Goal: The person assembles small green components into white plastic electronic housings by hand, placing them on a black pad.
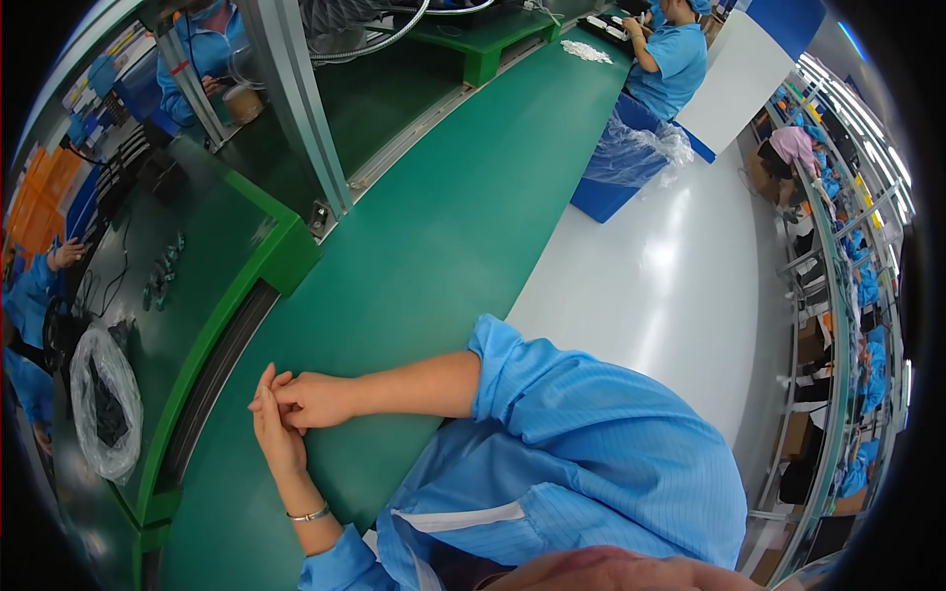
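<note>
Both my hands meet over the green work surface (414,236), near its left side. My left hand (276,440), with a bracelet (310,514) on its wrist, points away from me. Its visible fingers are stretched out, though some are covered by the other hand. Coming across from the right, my right hand (320,399) has its fingers bent and closed on the left hand's fingers. I see no tool or part in either hand.
A green-edged workbench (227,212) on the left carries a clear plastic bag (106,448) with dark contents. Ahead, a metal post (301,108) rises beside the surface. White parts (586,51) lie near a seated co-worker (675,64). A plastic-lined blue bin (616,177) stands at the right.
</note>
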Demonstrator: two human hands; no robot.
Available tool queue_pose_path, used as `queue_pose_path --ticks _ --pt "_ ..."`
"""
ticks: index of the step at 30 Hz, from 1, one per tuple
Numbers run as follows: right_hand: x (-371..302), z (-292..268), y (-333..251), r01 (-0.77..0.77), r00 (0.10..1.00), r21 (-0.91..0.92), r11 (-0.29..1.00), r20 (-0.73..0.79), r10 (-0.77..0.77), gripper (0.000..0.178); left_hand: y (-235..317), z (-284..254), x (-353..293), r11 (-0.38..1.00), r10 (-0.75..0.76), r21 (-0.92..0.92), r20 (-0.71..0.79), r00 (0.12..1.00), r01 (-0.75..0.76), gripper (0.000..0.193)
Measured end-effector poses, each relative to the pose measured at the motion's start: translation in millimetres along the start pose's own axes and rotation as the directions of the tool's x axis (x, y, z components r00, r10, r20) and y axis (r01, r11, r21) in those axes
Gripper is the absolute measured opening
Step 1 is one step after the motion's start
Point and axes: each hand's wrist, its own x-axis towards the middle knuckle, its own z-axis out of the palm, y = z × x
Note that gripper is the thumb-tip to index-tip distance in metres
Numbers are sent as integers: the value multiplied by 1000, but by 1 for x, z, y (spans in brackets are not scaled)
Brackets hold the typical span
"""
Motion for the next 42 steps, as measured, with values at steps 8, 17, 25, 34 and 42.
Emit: queue_pose_path --ticks 8,17,25,34,42 --pt "-6 -4 -2 -25 1000 -20 999 5 25 52 -1 6 1 1000 -29 4 -36 999 29 49" --pt "-9 5 -6 36 999 -189 981 -23 -41 51 2 4 -12 999 -31 17 -55 998 32 44" --pt "-20 22 -19 -74 997 -22 997 -8 74 52 7 1 -32 998 -35 -43 22 999 36 47" --pt "-22 27 -22 -132 991 2 991 8 132 46 6 1 -37 998 -29 -49 18 999 29 49" --pt "-20 29 -14 -146 989 48 988 6 146 48 10 0 -42 999 -46 13 -27 999 46 47"
